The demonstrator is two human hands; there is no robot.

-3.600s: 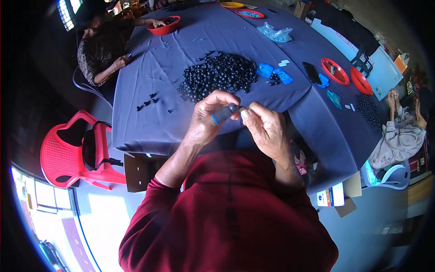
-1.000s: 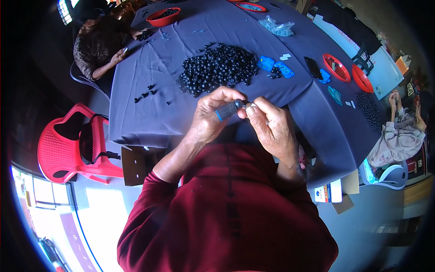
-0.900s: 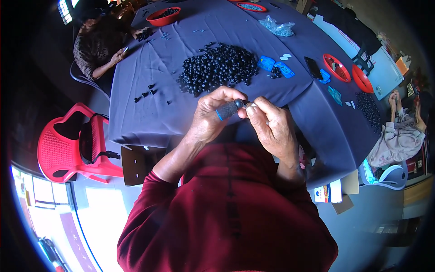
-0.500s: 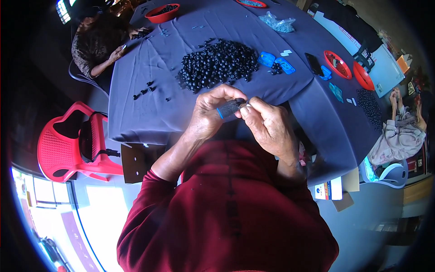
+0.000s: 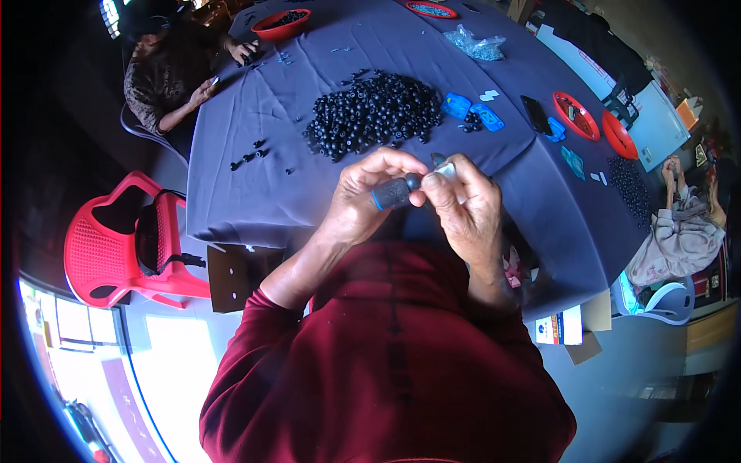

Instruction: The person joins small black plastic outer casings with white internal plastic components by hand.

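The left hand, at the centre of the frame, is nearly closed, pinching 1 dark bead between a bare fingertip and the dark sleeve on another digit. The right hand, just right of it, is closed on a pale piece; a dark tip shows above that, though I cannot tell whether the 2 are joined.

0.5 s ago the fingers of both hands met and hid most of the bead. Now the right hand has shifted toward the right of the frame, so the bead and the pale piece both show, just beside each other. I judge this a break in contact between the 2, not a release, since each hand keeps its own piece.

The pile on the counter, above the hands, looks unchanged. At the upper left, a co-worker's hand, in the red bowl 3.6 s ago, now rests beside it.
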